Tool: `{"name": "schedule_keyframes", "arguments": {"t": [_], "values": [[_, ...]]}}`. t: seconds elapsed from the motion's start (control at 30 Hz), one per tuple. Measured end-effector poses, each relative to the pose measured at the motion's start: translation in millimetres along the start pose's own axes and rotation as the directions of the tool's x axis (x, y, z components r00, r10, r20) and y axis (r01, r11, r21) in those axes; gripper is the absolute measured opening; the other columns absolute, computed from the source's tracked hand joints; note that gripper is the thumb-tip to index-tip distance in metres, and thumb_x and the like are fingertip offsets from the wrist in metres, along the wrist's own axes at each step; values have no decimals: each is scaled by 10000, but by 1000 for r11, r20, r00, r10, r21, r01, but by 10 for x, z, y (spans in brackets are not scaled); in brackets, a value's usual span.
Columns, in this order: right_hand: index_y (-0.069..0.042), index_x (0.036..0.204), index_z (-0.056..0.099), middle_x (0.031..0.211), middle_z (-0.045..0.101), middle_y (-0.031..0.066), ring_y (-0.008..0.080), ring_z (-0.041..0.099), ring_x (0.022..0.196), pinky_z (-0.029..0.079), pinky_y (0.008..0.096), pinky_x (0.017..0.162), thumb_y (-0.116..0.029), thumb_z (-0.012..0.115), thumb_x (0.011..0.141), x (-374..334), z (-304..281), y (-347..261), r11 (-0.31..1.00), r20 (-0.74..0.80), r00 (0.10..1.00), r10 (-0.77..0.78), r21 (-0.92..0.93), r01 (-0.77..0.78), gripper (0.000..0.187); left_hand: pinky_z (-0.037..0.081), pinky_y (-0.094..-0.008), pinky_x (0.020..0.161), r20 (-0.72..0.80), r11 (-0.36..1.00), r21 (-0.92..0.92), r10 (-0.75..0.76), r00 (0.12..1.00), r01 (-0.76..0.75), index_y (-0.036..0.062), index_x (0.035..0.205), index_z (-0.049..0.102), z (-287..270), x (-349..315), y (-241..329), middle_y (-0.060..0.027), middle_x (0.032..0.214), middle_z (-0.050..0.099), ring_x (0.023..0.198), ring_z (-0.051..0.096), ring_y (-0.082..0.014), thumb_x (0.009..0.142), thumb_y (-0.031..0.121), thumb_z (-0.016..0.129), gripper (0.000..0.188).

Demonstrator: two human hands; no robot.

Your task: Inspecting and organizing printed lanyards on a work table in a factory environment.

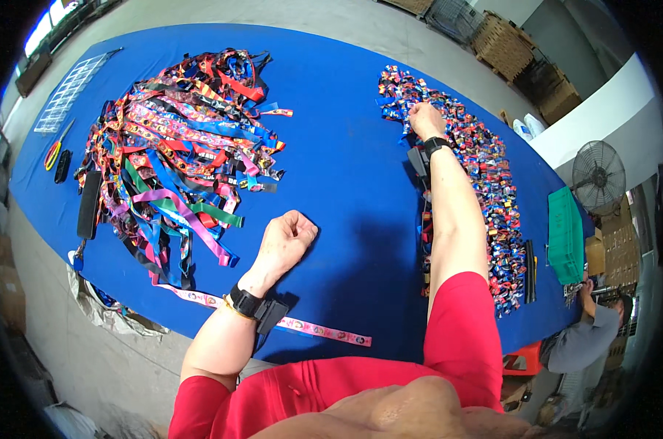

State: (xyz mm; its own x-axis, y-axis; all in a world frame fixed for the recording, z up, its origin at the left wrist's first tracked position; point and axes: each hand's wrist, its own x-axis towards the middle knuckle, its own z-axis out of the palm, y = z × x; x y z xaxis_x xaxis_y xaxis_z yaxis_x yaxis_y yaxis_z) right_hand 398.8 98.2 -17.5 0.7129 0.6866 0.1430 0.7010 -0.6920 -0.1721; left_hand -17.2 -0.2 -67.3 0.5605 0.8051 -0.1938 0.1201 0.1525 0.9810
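My left hand (290, 235) is curled closed above the blue tabletop, right of a big loose pile of printed lanyard straps (192, 139); nothing shows in its fingers. Under my left wrist a pink printed strap (324, 331) stretches across the table's near side. My right arm reaches far out, and my right hand (426, 121) has its fingers pinched together at the left edge of a dense block of small folded multicolour lanyards (485, 190). Whatever lies between those fingertips is hidden.
On the left of the blue table (331, 146) lie scissors (55, 152), a black brush-like item (62, 166) and a white wire rack (71, 91). Along the right edge sits a green crate (565, 234). A fan (598, 175) stands beyond, and another person (584, 340) is at lower right.
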Motion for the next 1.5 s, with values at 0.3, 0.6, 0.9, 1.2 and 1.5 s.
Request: {"name": "schedule_keyframes", "arguments": {"t": [0.3,0.6,0.9,1.2,1.5], "values": [[-266,921,721,1005,717,22,243,664,1006,432,418,914,-186,691,789,60,144,10,998,-63,998,-20,-56,16,157,385,-236,537,9,999,40,-24,1000,24,44,767,572,8,-19,-2,44,647,524,602,443,-42,866,122,664,156],[-250,927,734,1022,715,41,249,661,1012,432,432,918,-174,638,818,127,235,-4,996,-88,994,-57,-68,51,165,376,-205,525,33,997,76,-6,999,4,45,836,592,11,-12,-14,41,690,564,594,468,-27,907,97,633,98],[-224,958,738,1042,712,65,255,660,1021,433,447,934,-189,587,850,194,295,-19,991,-93,991,-95,-100,85,189,392,-251,529,-8,997,73,-3,1000,4,33,778,582,12,-3,-65,24,633,534,591,454,-53,865,137,664,158],[-131,983,729,1064,684,144,306,647,1041,461,458,915,-158,556,856,186,342,-8,977,-169,974,-151,-176,121,217,364,-205,507,21,998,63,9,1000,-10,50,834,586,15,0,-86,50,679,552,569,451,-28,911,93,636,101],[-114,1009,714,1086,672,150,316,637,1044,460,459,906,-183,615,800,109,186,-28,976,-126,978,-167,-159,147,241,363,-215,474,29,995,99,20,999,-23,43,835,585,-3,11,-58,35,666,550,541,456,-37,907,108,633,108]]}}
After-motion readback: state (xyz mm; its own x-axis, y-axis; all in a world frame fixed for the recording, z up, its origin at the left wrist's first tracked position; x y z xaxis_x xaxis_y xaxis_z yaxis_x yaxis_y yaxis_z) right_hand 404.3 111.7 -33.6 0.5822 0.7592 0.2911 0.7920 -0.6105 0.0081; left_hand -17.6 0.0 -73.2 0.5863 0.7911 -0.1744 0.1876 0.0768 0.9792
